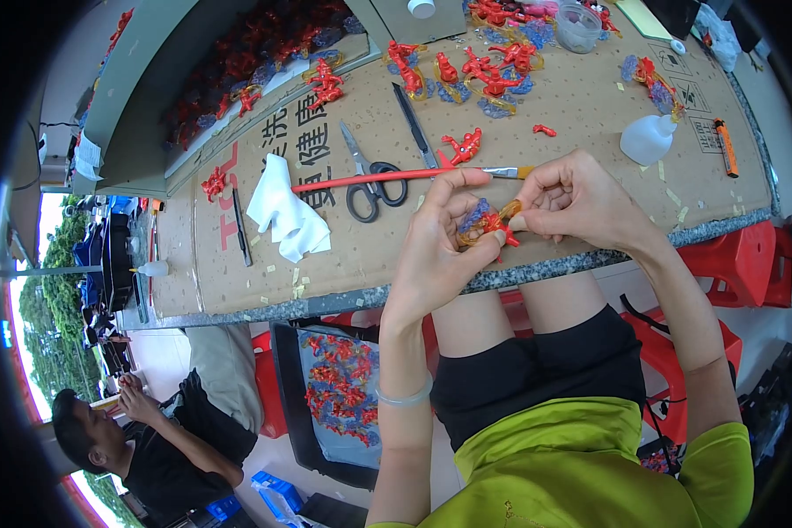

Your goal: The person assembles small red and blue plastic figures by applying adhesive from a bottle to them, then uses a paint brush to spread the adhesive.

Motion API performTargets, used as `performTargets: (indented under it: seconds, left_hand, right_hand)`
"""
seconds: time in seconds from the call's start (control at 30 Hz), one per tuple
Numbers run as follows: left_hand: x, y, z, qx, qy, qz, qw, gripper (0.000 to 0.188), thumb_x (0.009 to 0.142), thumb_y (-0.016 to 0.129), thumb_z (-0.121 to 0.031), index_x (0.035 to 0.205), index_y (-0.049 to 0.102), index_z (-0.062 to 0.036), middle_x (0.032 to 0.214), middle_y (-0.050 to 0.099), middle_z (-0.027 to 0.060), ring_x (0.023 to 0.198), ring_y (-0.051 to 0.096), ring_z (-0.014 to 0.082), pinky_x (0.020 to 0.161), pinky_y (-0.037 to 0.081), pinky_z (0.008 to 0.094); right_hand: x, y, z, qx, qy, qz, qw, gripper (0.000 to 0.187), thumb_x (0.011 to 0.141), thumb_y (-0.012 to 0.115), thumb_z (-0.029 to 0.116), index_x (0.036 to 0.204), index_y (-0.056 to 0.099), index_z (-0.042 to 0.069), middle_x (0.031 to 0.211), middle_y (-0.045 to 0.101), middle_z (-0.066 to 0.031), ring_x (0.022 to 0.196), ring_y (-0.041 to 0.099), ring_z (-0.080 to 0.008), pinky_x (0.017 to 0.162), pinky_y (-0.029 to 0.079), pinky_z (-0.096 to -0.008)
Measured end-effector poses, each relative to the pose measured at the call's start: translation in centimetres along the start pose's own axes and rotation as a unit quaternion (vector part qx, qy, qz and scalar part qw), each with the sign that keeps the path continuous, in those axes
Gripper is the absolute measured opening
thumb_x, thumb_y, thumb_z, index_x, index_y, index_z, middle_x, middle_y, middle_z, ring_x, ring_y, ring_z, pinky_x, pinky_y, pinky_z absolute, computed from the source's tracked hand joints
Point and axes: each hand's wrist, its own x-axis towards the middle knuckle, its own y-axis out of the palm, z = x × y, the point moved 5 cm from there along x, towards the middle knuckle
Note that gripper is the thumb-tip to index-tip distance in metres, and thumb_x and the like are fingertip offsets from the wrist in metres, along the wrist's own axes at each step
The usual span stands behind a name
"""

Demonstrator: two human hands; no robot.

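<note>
A small red toy figurine (495, 231) with translucent blue and amber parts is held just above the table's near edge. My left hand (436, 255) grips its blue side between thumb and fingers. From the other side my right hand (579, 204) pinches at its amber part, fingertips closed. Whether a smaller piece sits in that pinch is hidden. Behind the hands lies a paintbrush (361, 180) with a long red handle, across black-handled scissors (374, 187). Another red figurine (463, 146) and a small red piece (544, 130) rest farther back.
A white cloth (286, 211) and craft knife (415, 128) lie leftward. On the right stand a translucent bottle (648, 139) and an orange tool (726, 148). Figurines (502, 75) cluster at the back; more fill a tray (301, 431) below the table. Another person (163, 440) sits left.
</note>
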Motion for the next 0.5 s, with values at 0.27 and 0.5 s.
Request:
performTargets:
  seconds: [0.27,0.5]
  left_hand:
    - [-0.12,-0.12,-0.04,0.003,-0.007,0.004,1.000,0.049,0.077,0.057,0.011,0.122,0.038,0.0023,0.088,0.060,0.0087,0.077,0.058,0.0086,0.065,0.051,0.0223]
    - [-0.08,-0.06,-0.11,-0.001,-0.010,0.004,1.000,0.049,0.077,0.057,0.011,0.122,0.038,0.0022,0.088,0.060,0.0087,0.077,0.057,0.0086,0.064,0.051,0.0224]
  right_hand:
    - [0.01,0.19,0.13,0.004,-0.008,0.004,1.000,0.017,0.078,0.071,0.012,0.074,0.062,-0.001,0.061,0.058,0.0001,0.048,0.050,-0.0024,0.043,0.038,-0.0162]
    - [0.06,0.08,-0.02,0.003,-0.001,0.004,1.000,0.009,0.078,0.067,0.005,0.080,0.063,-0.003,0.061,0.059,-0.0003,0.051,0.053,-0.0025,0.046,0.041,-0.0158]
